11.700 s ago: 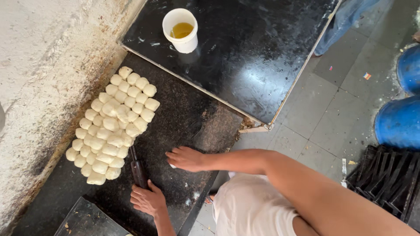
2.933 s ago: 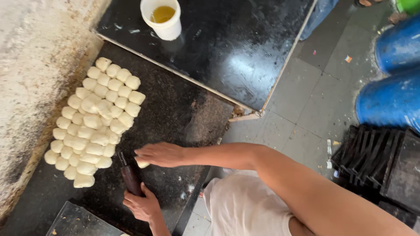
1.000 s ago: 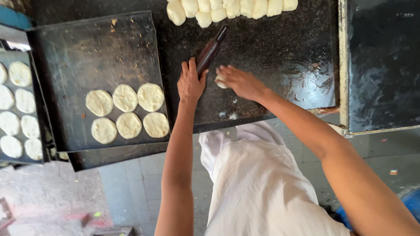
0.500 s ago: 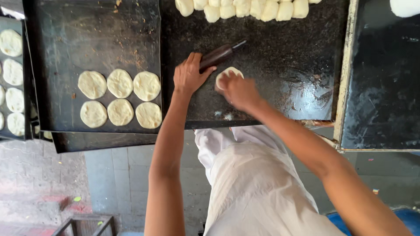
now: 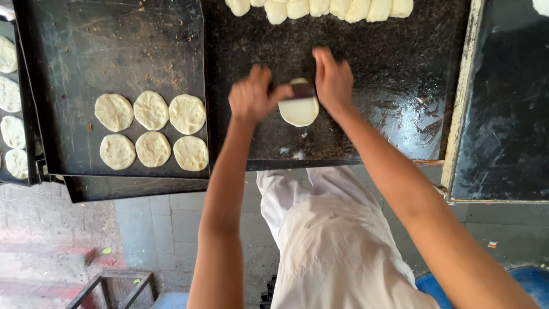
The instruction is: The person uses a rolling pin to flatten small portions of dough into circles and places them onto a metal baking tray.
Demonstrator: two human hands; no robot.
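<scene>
A dark rolling pin [image 5: 303, 90] lies across a flattened round of white dough [image 5: 299, 110] on the black stone counter [image 5: 372, 68]. My left hand [image 5: 253, 95] grips the pin's left end. My right hand [image 5: 333, 78] presses on its right end with the fingers stretched forward. The pin's ends are hidden under both hands, and the dough shows mostly on the near side of the pin.
Several raw dough balls [image 5: 320, 8] line the counter's far edge. A black tray [image 5: 114, 63] on the left holds several flattened dough discs [image 5: 151, 131]; another tray [image 5: 23, 114] with discs sits further left. A second dark slab [image 5: 503, 114] lies to the right.
My right hand left the dough piece and went onto the rolling pin. The pin, lying slanted beside my left hand before, now lies across the dough, which is flatter.
</scene>
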